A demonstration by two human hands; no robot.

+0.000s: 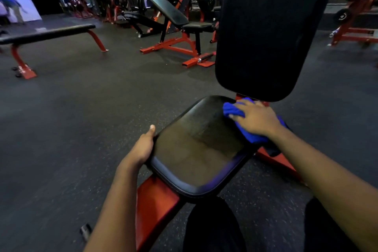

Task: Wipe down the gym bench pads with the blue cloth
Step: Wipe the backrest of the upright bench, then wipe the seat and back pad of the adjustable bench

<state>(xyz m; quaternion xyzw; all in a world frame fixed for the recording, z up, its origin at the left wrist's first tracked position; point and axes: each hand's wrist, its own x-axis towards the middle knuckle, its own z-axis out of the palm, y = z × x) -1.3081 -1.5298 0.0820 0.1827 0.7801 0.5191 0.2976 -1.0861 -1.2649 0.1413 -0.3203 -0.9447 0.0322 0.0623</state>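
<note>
From the head camera, the black seat pad (196, 149) of a red-framed gym bench sits in the lower middle, its rounded near edge just above the person's dark-trousered legs (210, 227). The left hand (141, 149) grips the pad's left edge, thumb lying along the top rim and fingers curled out of sight beneath. The right hand (253, 118) lies palm down with fingers spread, pressing the blue cloth (232, 109) onto the far right corner of the seat. The cloth is bunched under the hand; part of it spills over the seat's right edge, and its far side lies just below the rounded bottom edge of the upright back pad (266, 26). A narrow gap shows between the two pads, where the red frame (155, 206) peeks through; the frame also runs out beneath the seat's near-left corner and off to the right. The seat's centre shows a dull sheen. To the left, a broad stretch of dark speckled rubber floor (81, 118) lies open between this bench and a flat bench (47, 33) well apart at the far left. An adjustable incline bench (163, 6) stands farther back, near the middle, with blurred red machines behind it. More open floor shows to the right of the back pad.
</note>
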